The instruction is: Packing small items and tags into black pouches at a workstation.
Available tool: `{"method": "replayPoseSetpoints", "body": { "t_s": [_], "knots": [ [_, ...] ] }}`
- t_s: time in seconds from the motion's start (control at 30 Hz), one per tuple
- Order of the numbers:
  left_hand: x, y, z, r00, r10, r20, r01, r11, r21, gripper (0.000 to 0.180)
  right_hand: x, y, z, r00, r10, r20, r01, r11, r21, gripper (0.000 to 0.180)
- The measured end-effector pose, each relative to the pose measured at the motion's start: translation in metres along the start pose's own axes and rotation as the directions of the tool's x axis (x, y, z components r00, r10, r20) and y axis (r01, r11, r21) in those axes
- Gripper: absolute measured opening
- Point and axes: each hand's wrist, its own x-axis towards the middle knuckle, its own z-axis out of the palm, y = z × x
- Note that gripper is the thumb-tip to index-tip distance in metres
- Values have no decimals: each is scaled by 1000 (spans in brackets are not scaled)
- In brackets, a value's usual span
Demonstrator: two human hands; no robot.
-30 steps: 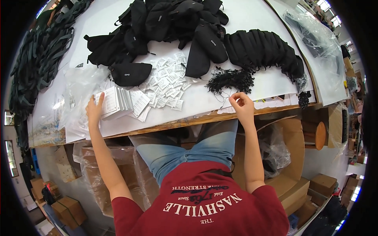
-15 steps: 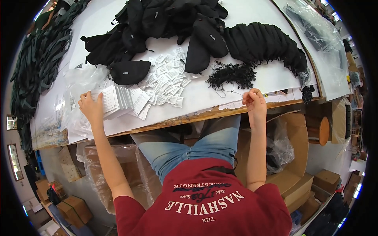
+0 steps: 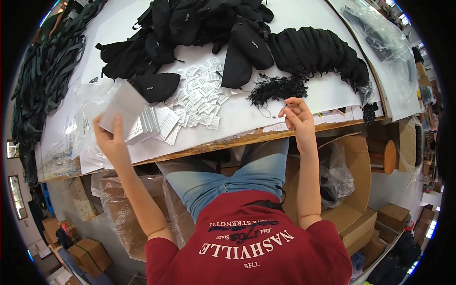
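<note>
My left hand [image 3: 112,141] is closed on a white card [image 3: 124,105], lifted and tilted above a fanned stack of printed cards [image 3: 148,122]. Clear plastic bags [image 3: 85,118] lie around that stack. Over the table's front edge, my right hand [image 3: 300,121] pinches what looks like a thin black hang-tag string, mostly hidden by the fingers. Just beyond it is a tangled heap of black strings [image 3: 278,90]. Small white labels [image 3: 199,95] are scattered between the two hands, with a black pouch bag [image 3: 156,87] beside them.
More black bags [image 3: 199,23] are piled at the back, and a row of them [image 3: 318,50] curves along the right. Dark straps [image 3: 42,90] hang over the left side. Below the wooden table edge [image 3: 209,146] stand an open cardboard box [image 3: 356,175] and plastic-lined cartons.
My left hand has raised a card off the stack and turned it. My right hand has drawn slightly left, its fingers shifting in their pinch.
</note>
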Motion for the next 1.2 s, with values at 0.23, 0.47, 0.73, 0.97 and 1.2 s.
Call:
{"method": "replayPoseSetpoints", "body": {
  "t_s": [0.23,0.47,0.73,0.97,1.2],
  "knots": [
    [-94,-18,42,865,-396,307,490,800,-347,12,-20,14,19,993,4,117,-15,996,91,21],
    [-136,4,74,713,-261,651,646,606,-464,41,-46,21,40,985,19,173,-6,997,-74,25],
    [-140,22,78,509,-270,818,681,707,-191,27,-68,13,73,918,-22,396,137,955,-264,36],
    [-146,16,76,540,-241,807,686,681,-256,23,-68,10,77,883,20,469,136,945,-297,38],
    [-145,17,73,590,-242,770,624,742,-245,20,-68,12,73,860,10,511,163,943,-291,38]
  ]
}}
